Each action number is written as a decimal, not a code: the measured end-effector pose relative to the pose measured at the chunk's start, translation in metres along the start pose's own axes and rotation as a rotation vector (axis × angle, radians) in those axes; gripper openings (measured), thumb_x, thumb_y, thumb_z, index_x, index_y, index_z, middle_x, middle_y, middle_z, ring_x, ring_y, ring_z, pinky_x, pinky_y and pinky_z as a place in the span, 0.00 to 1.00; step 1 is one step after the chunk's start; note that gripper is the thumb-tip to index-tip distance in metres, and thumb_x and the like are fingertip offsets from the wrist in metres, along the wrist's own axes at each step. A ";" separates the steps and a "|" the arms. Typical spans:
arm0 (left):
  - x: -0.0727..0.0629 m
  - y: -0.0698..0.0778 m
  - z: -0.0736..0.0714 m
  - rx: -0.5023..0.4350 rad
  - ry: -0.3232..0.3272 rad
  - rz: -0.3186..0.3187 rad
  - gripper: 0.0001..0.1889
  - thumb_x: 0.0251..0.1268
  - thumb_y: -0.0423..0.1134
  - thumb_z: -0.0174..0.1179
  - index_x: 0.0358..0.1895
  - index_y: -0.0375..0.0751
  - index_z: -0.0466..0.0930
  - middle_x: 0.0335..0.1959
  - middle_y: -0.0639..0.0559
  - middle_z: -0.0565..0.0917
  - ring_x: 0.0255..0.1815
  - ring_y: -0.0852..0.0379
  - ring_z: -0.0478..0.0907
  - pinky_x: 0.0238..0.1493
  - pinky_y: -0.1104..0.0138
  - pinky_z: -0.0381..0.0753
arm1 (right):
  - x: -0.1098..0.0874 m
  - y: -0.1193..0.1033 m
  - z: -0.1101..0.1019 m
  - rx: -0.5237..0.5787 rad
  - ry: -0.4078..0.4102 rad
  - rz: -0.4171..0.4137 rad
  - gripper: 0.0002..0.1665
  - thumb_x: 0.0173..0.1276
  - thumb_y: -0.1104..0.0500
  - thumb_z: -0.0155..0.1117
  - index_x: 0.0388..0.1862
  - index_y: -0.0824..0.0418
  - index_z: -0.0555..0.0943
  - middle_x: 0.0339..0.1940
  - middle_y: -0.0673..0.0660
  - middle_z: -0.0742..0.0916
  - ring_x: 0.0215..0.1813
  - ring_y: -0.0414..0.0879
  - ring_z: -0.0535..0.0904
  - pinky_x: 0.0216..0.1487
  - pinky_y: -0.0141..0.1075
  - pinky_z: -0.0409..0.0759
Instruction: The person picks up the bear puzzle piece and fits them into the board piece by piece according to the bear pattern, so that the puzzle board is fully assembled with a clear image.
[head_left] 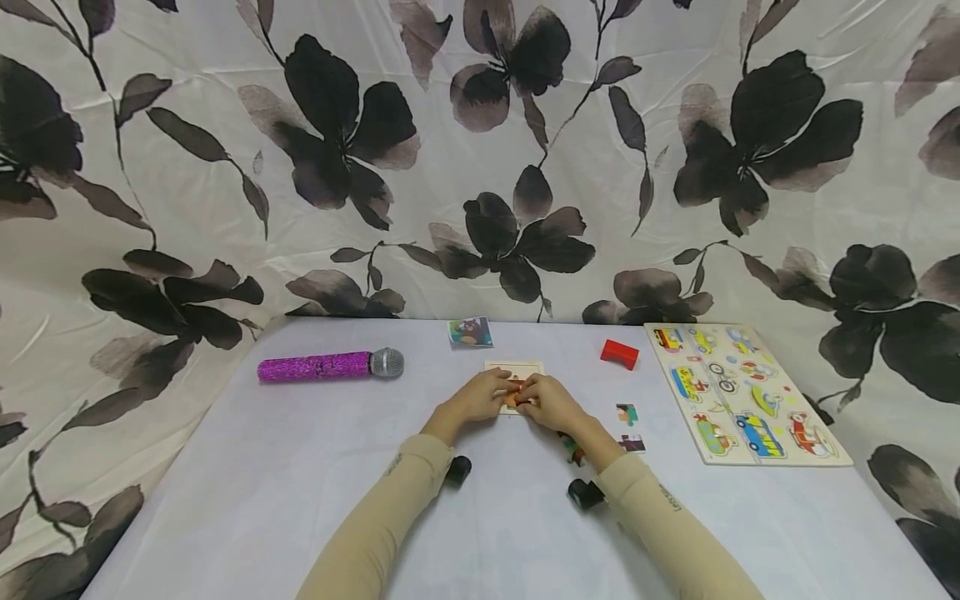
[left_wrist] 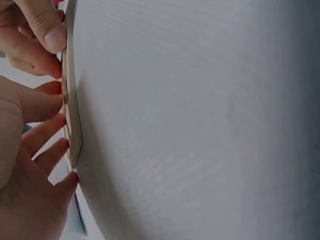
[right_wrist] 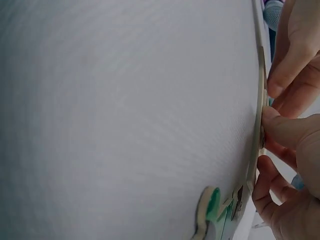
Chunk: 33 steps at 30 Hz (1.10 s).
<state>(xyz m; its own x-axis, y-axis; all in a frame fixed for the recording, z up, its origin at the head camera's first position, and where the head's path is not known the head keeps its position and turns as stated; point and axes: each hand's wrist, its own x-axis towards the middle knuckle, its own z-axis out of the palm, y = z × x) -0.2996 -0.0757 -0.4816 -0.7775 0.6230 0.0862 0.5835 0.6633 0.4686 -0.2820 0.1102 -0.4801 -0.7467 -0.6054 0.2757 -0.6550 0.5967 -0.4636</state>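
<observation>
Toward the far edge of the counter point(head_left: 262, 500), I have left hand point(head_left: 477, 397) and right hand point(head_left: 553, 404) close together over a small wooden puzzle board point(head_left: 528, 367). Both grips narrow, fingertips touching it; whether anything is pinched, I cannot tell. Glittery purple microphone point(head_left: 322, 367) lies apart, left.

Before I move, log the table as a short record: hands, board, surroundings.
Left hand: touching small pale board, grip unclear
Right hand: touching same board, grip unclear
Beyond board: picture card
Left side: purple microphone, lying down
Right side: loose puzzle pieces, red block, vehicle board
Partly hidden: one piece, by right forearm
</observation>
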 end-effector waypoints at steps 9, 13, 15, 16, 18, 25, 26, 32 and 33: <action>0.000 0.003 0.000 -0.001 0.001 -0.014 0.17 0.66 0.35 0.54 0.55 0.34 0.79 0.62 0.34 0.72 0.66 0.38 0.65 0.67 0.50 0.61 | -0.001 0.000 -0.001 0.006 -0.007 0.049 0.07 0.60 0.67 0.67 0.36 0.68 0.85 0.39 0.59 0.84 0.43 0.53 0.80 0.46 0.45 0.78; 0.000 0.004 0.000 -0.006 -0.005 -0.018 0.17 0.66 0.37 0.56 0.56 0.35 0.78 0.62 0.34 0.71 0.65 0.39 0.66 0.66 0.50 0.61 | -0.003 0.000 -0.001 0.049 0.004 0.091 0.08 0.59 0.67 0.67 0.38 0.69 0.85 0.40 0.60 0.84 0.41 0.52 0.80 0.42 0.42 0.79; 0.000 0.004 0.000 -0.014 -0.004 -0.023 0.18 0.65 0.36 0.56 0.57 0.36 0.78 0.63 0.34 0.71 0.65 0.39 0.66 0.66 0.50 0.61 | -0.003 0.000 -0.001 0.073 0.004 0.120 0.11 0.59 0.67 0.67 0.40 0.71 0.84 0.39 0.61 0.83 0.37 0.49 0.79 0.38 0.38 0.79; -0.001 0.003 0.000 -0.019 -0.001 -0.023 0.18 0.64 0.35 0.57 0.57 0.36 0.78 0.63 0.34 0.71 0.65 0.39 0.66 0.66 0.50 0.62 | -0.004 0.001 -0.001 0.082 0.003 0.134 0.12 0.59 0.66 0.67 0.41 0.71 0.84 0.39 0.61 0.83 0.35 0.48 0.78 0.36 0.35 0.78; -0.001 0.003 0.000 -0.027 -0.002 -0.036 0.19 0.63 0.34 0.57 0.58 0.36 0.77 0.63 0.35 0.70 0.66 0.39 0.65 0.67 0.50 0.61 | -0.004 0.001 -0.002 0.105 -0.007 0.166 0.15 0.60 0.65 0.67 0.44 0.73 0.83 0.38 0.62 0.82 0.33 0.45 0.76 0.33 0.32 0.76; -0.002 0.001 0.003 -0.033 -0.004 -0.045 0.20 0.63 0.33 0.56 0.59 0.32 0.75 0.64 0.34 0.69 0.67 0.39 0.63 0.67 0.50 0.59 | -0.005 0.000 -0.009 0.128 -0.070 0.194 0.14 0.61 0.66 0.65 0.45 0.72 0.82 0.40 0.62 0.82 0.34 0.46 0.76 0.34 0.32 0.75; -0.002 0.001 0.003 -0.023 -0.003 -0.034 0.21 0.62 0.32 0.55 0.59 0.32 0.75 0.64 0.34 0.69 0.67 0.38 0.63 0.67 0.49 0.59 | -0.005 0.000 -0.009 0.133 -0.077 0.196 0.14 0.61 0.66 0.65 0.45 0.72 0.82 0.40 0.62 0.82 0.35 0.46 0.75 0.34 0.32 0.74; -0.004 0.003 0.003 0.011 0.006 -0.021 0.19 0.64 0.33 0.54 0.59 0.32 0.75 0.63 0.32 0.70 0.67 0.37 0.63 0.67 0.49 0.59 | -0.004 0.001 -0.003 0.103 -0.020 0.121 0.13 0.59 0.62 0.68 0.40 0.71 0.84 0.36 0.61 0.84 0.34 0.47 0.77 0.34 0.34 0.76; -0.004 0.004 0.003 0.013 0.007 -0.024 0.19 0.65 0.34 0.54 0.58 0.33 0.75 0.63 0.33 0.70 0.67 0.37 0.63 0.68 0.49 0.58 | -0.003 0.000 -0.001 0.089 -0.009 0.108 0.14 0.58 0.60 0.69 0.39 0.70 0.85 0.34 0.60 0.85 0.34 0.48 0.77 0.34 0.34 0.77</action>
<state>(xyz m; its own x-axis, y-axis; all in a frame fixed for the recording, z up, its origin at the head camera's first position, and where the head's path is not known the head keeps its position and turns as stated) -0.2938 -0.0746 -0.4828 -0.7926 0.6044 0.0810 0.5680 0.6833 0.4588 -0.2802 0.1127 -0.4801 -0.8110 -0.5451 0.2126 -0.5576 0.6098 -0.5632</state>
